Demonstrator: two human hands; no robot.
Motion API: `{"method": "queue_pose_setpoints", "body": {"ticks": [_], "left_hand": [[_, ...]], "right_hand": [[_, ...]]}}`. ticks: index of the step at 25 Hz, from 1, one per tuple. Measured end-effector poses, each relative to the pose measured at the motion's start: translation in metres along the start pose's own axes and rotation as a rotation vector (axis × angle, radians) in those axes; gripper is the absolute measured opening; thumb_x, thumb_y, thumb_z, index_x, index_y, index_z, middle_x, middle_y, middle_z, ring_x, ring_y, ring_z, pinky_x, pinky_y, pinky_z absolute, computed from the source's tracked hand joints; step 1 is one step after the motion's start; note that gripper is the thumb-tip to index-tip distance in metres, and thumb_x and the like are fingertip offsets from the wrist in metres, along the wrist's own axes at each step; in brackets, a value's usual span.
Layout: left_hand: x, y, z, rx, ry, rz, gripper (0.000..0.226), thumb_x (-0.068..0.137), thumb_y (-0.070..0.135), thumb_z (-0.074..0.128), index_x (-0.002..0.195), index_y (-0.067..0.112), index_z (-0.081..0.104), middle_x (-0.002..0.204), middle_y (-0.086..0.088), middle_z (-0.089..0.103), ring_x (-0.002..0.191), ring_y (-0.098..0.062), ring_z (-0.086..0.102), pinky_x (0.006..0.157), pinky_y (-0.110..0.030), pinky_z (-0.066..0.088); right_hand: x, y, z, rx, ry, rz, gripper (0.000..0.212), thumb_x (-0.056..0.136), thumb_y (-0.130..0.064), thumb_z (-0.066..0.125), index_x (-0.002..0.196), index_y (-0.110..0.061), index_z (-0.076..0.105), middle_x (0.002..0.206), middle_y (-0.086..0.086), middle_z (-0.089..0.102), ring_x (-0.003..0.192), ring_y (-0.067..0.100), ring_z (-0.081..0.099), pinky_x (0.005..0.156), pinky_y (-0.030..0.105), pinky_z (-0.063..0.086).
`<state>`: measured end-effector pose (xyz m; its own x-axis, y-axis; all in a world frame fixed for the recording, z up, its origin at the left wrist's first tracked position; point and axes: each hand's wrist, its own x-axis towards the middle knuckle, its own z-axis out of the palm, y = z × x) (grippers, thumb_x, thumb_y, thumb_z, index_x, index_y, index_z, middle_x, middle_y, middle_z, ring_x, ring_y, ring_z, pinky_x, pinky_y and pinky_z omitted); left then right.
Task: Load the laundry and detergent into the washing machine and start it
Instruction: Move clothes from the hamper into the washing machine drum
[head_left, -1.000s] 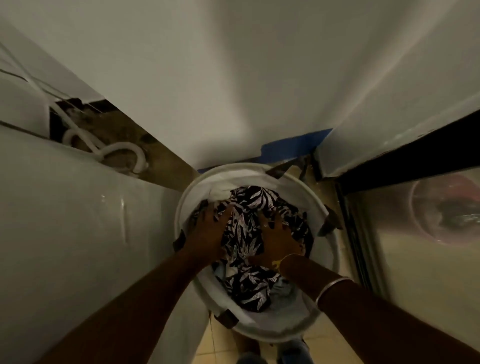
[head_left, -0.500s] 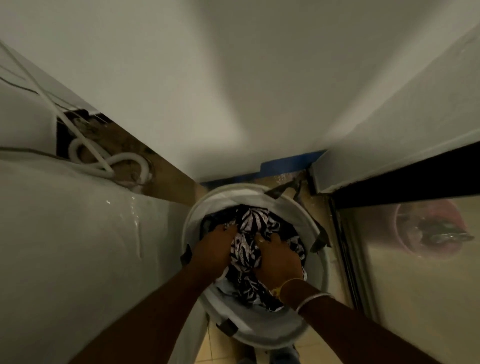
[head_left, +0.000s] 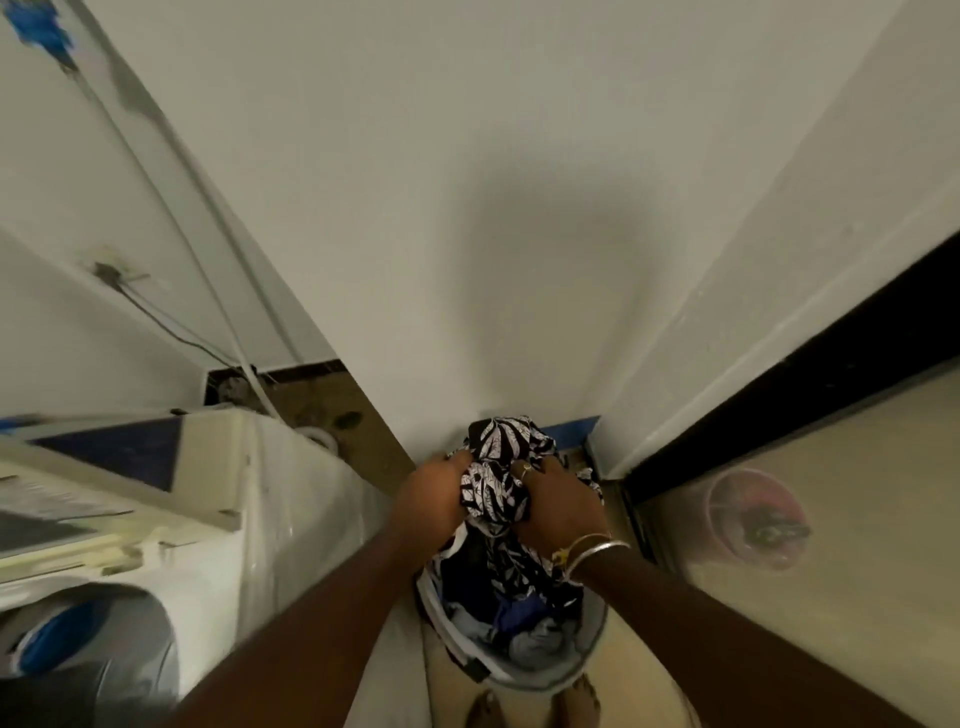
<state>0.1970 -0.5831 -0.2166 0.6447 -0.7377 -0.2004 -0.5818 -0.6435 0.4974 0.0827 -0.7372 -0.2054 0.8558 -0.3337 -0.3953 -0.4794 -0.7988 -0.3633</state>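
Between the two hands is a bunch of black and white leaf-print cloth (head_left: 493, 480). The left hand (head_left: 431, 501) is closed tight on the left side of the bunch. The right hand (head_left: 558, 501) is closed tight on the right side. A ring (head_left: 525, 470) shows on one finger of the right hand, and thin bangles (head_left: 592, 552) sit on the right wrist. The top of the cloth puffs up above the fingers. The rest of it hangs down from the hands into the laundry basket (head_left: 592, 649).

The basket is round and white and stands on the floor right under the hands. More clothes (head_left: 524, 623) lie in it, some dark blue and some pale. The ends of two bare feet (head_left: 535, 701) show on the floor just below the basket.

Left of the arms is the washing machine (head_left: 218, 545). It is white, and its side is close beside the basket. Its top shows at the far left, with a round grey and blue part (head_left: 88, 639) low down; that part is too blurry to make out. White hoses (head_left: 249, 379) and a dark cord run down the wall behind the machine.

A white wall (head_left: 519, 182) is in front, with a strip of blue tape (head_left: 571, 428) at the bottom, just behind the cloth. On the right is a frosted glass door (head_left: 831, 519) with a dark frame. A round pinkish shape (head_left: 753, 522) shows through the glass.
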Motion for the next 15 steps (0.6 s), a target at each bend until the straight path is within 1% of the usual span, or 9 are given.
{"method": "queue_pose_setpoints", "body": {"ticks": [3,6,8,10,12,15], "left_hand": [[-0.021,0.027,-0.045,0.062,0.002,-0.022,0.043,0.082,0.026,0.067,0.122,0.022,0.053,0.102,-0.006,0.056,0.092,-0.029,0.062,0.077,-0.034,0.051],[-0.052,0.054,-0.089,0.08,0.056,-0.008,0.049,0.081,0.025,0.07,0.126,0.023,0.051,0.103,-0.006,0.055,0.094,-0.027,0.061,0.077,-0.035,0.052],[-0.076,0.074,-0.118,0.086,0.094,0.002,0.053,0.081,0.026,0.072,0.129,0.024,0.05,0.105,-0.005,0.056,0.095,-0.026,0.061,0.077,-0.035,0.052],[-0.104,0.095,-0.147,0.096,0.146,0.034,0.055,0.08,0.027,0.072,0.13,0.024,0.049,0.106,-0.005,0.056,0.095,-0.025,0.061,0.076,-0.035,0.052],[-0.133,0.112,-0.173,0.107,0.213,0.065,0.054,0.08,0.024,0.072,0.129,0.024,0.05,0.105,-0.006,0.056,0.094,-0.025,0.06,0.075,-0.035,0.051],[-0.185,0.133,-0.207,0.132,0.315,0.067,0.056,0.077,0.022,0.073,0.129,0.023,0.05,0.102,-0.007,0.056,0.094,-0.028,0.06,0.076,-0.035,0.049]], "right_hand": [[-0.028,-0.02,-0.04,-0.023,0.077,-0.029,0.065,0.076,-0.045,0.065,0.137,-0.038,0.043,0.125,0.005,0.051,0.11,0.032,0.059,0.088,0.045,0.055],[-0.067,-0.042,-0.08,-0.074,0.169,-0.056,0.068,0.072,-0.045,0.069,0.135,-0.041,0.044,0.117,0.004,0.053,0.104,0.031,0.061,0.082,0.043,0.056],[-0.096,-0.057,-0.109,-0.108,0.218,-0.088,0.07,0.072,-0.045,0.07,0.137,-0.041,0.044,0.116,0.003,0.054,0.103,0.03,0.062,0.082,0.041,0.056],[-0.129,-0.073,-0.137,-0.14,0.267,-0.122,0.071,0.072,-0.045,0.072,0.137,-0.04,0.045,0.12,0.003,0.054,0.105,0.029,0.062,0.083,0.04,0.056],[-0.16,-0.087,-0.162,-0.158,0.32,-0.17,0.067,0.074,-0.046,0.072,0.136,-0.038,0.047,0.122,0.002,0.055,0.107,0.028,0.062,0.085,0.039,0.054],[-0.212,-0.113,-0.188,-0.143,0.383,-0.241,0.061,0.076,-0.046,0.069,0.132,-0.037,0.05,0.118,0.002,0.055,0.106,0.027,0.061,0.086,0.036,0.051]]}}
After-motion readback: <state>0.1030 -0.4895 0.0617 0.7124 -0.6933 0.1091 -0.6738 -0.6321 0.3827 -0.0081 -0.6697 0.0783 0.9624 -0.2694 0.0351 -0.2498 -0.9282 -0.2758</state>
